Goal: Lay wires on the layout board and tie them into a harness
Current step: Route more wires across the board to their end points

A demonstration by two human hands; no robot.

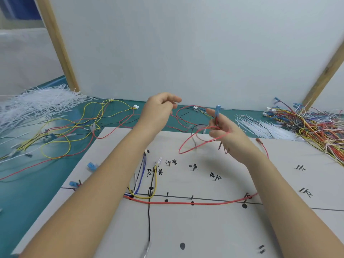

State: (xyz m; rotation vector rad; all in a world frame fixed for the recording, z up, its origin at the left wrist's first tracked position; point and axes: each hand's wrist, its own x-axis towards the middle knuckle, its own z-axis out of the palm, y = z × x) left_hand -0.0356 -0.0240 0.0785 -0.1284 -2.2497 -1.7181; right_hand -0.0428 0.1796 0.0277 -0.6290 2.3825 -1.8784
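Note:
The pale layout board (214,229) lies in front of me, marked with black lines, pegs and handwritten labels. A long red wire (186,202) runs along its horizontal line, and yellow, blue, white and black wires (147,183) stand routed at its left. My right hand (225,133) is raised above the board's far edge and pinches a red wire with a blue terminal (217,110) pointing up; its loop (193,144) hangs down to the board. My left hand (160,108) hovers to the left with fingers loosely curled, holding nothing that I can see.
A heap of white cable ties (37,103) lies at the far left on the teal table. Loose yellow, red and black wires (74,131) sprawl left of the board. A dense bundle of coloured wires (312,125) and more ties (264,127) sit at the far right.

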